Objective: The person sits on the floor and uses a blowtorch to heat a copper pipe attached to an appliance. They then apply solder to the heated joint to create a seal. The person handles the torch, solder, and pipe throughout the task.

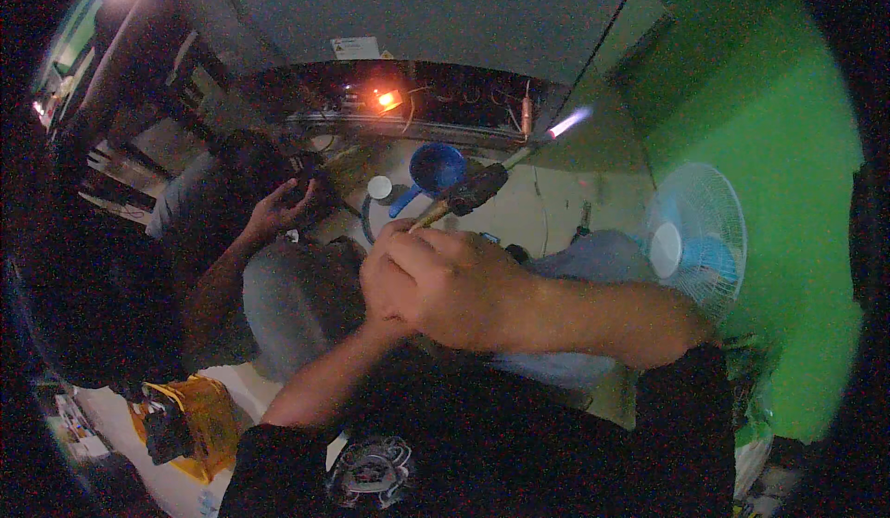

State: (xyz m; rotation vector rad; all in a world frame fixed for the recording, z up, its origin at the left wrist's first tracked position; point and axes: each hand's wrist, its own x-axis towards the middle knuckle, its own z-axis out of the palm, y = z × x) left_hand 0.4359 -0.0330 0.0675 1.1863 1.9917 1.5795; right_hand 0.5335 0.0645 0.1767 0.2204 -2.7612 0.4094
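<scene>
My right hand [468,286] and my left hand [377,281] are pressed together in front of my chest. Both are closed around the lower end of a gas torch [482,187]. Its brass-coloured stem rises out of my fingers to a dark grip and a thin tube slanting up to the right. From the tip burns a bluish-white flame [570,122], pointing away from me. The fingers of my left hand are partly hidden by the right. Beyond the torch, a blue dipper [438,167] with a handle rests on the floor, touching nothing I hold.
To my left sits another person, whose hand [278,210] is near something dark. A white-caged fan [666,249] stands at the right by the green wall [797,268]. An orange glowing light [387,101] shines ahead. A yellow bag [209,425] lies at lower left.
</scene>
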